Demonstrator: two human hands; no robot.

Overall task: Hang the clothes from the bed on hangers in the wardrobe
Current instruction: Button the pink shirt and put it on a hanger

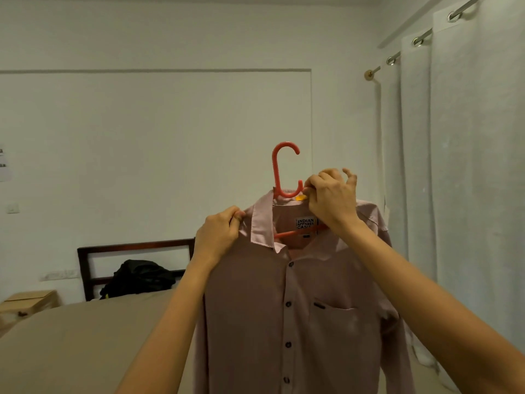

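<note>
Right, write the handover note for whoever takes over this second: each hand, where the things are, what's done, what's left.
Hands: the left hand pinches the pink shirt at its collar edge. The right hand grips the red hanger at the base of its hook, by the collar.
Things: the shirt sits on the hanger, held up in the air. The bed lies beyond, lower left, and a dark bundle lies by its headboard; I cannot tell if it is clothing. The wardrobe is not in view.
Done: shirt on hanger.
Left: hang it in the wardrobe, then check the bed for more.
</note>
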